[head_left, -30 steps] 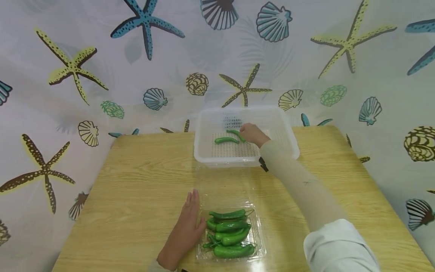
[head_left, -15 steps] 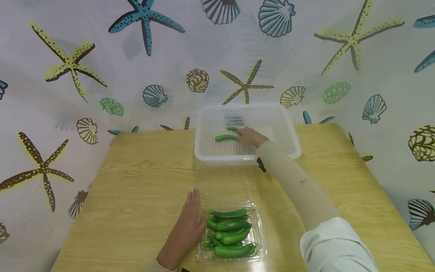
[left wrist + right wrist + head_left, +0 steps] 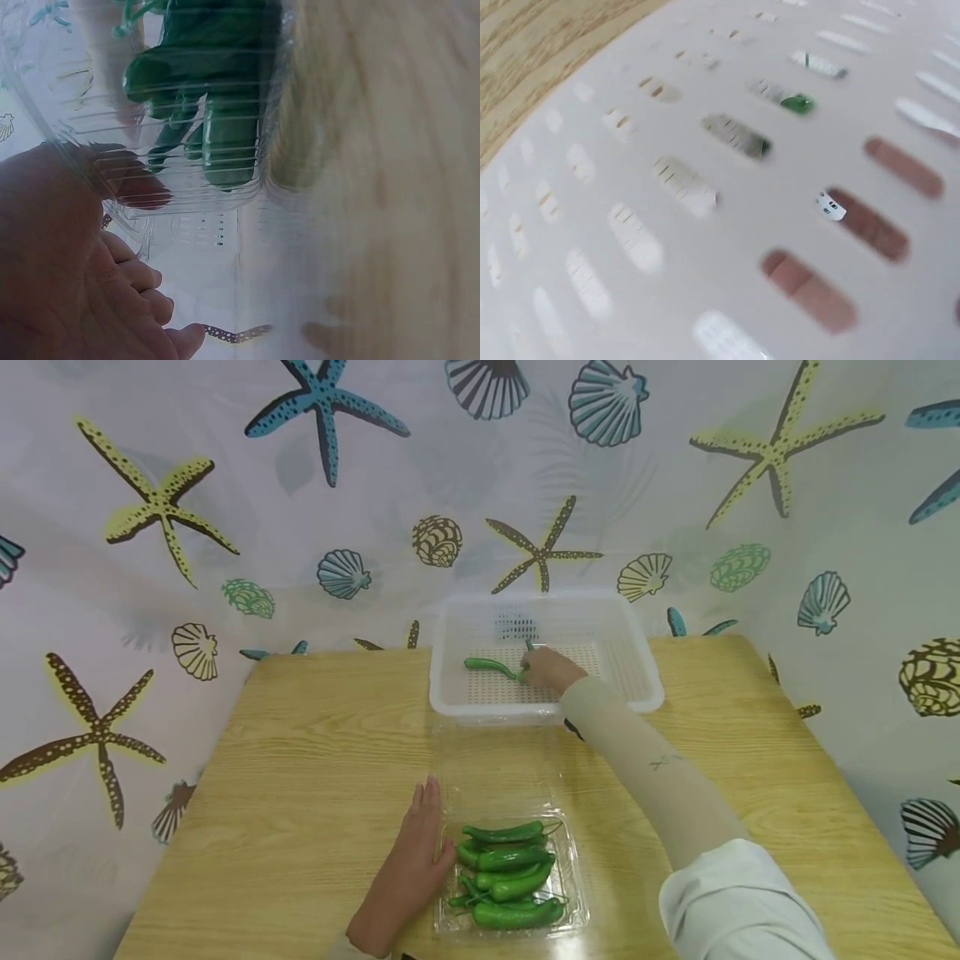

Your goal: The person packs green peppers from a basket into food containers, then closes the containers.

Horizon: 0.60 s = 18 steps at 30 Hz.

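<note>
My right hand (image 3: pixel 553 668) reaches into a white perforated basket (image 3: pixel 501 709) at the back of the table. Its fingers hold a green chili pepper (image 3: pixel 529 645), largely covered by the hand. Another chili pepper (image 3: pixel 483 664) lies on the basket floor just left of the fingertips. Through the basket's slots in the right wrist view, parts of the fingers (image 3: pixel 810 292) show. My left hand (image 3: pixel 408 868) rests straight-fingered along the left side of a clear plastic clamshell box (image 3: pixel 576 881), thumb at its rim. Several green chili peppers (image 3: pixel 517 913) lie crosswise inside the box.
The box's clear lid (image 3: pixel 495 760) lies folded back flat toward the basket. Both stand on a wood-grain table (image 3: pixel 315 760). Behind and beside it hangs a curtain (image 3: pixel 375 510) printed with starfish and shells.
My right hand has shifted slightly left and taken hold of the rear chili pepper, which has turned more upright. The other pepper slid a little left. The left hand stays still.
</note>
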Available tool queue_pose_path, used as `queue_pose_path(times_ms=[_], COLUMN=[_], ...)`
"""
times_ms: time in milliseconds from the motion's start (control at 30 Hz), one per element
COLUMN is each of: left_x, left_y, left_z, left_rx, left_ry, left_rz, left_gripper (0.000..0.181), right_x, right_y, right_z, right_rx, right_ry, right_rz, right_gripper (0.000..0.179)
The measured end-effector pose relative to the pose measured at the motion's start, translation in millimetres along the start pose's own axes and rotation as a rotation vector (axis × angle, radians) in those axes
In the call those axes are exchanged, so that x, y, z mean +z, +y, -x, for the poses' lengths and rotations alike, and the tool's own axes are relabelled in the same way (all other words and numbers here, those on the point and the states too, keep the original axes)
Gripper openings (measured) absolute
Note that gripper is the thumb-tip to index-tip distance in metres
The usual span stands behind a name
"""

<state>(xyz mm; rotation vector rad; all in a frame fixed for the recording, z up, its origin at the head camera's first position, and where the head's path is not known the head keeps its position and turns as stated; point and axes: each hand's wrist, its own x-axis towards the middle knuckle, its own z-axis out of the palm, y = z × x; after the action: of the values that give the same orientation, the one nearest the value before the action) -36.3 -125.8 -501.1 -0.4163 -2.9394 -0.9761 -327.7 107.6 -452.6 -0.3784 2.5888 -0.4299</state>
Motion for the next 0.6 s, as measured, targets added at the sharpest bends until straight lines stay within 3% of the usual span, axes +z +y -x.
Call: queue_pose_path(times_ms=[233, 600], left_x=[-1.0, -1.6], left_y=[0.2, 0.4], left_z=[0.3, 0.5], left_rx=[-0.001, -0.016], left_ry=[0.004, -0.006], left_rz=[0.004, -0.002], left_gripper=[0.078, 0.078], right_x=[5.0, 4.3], right_y=[-1.4, -2.6], right_z=[3.4, 5.1], right_rx=[-0.002, 0.031], right_ry=[0.02, 0.05], right_rz=[0.064, 0.035], right_gripper=[0.033, 0.014])
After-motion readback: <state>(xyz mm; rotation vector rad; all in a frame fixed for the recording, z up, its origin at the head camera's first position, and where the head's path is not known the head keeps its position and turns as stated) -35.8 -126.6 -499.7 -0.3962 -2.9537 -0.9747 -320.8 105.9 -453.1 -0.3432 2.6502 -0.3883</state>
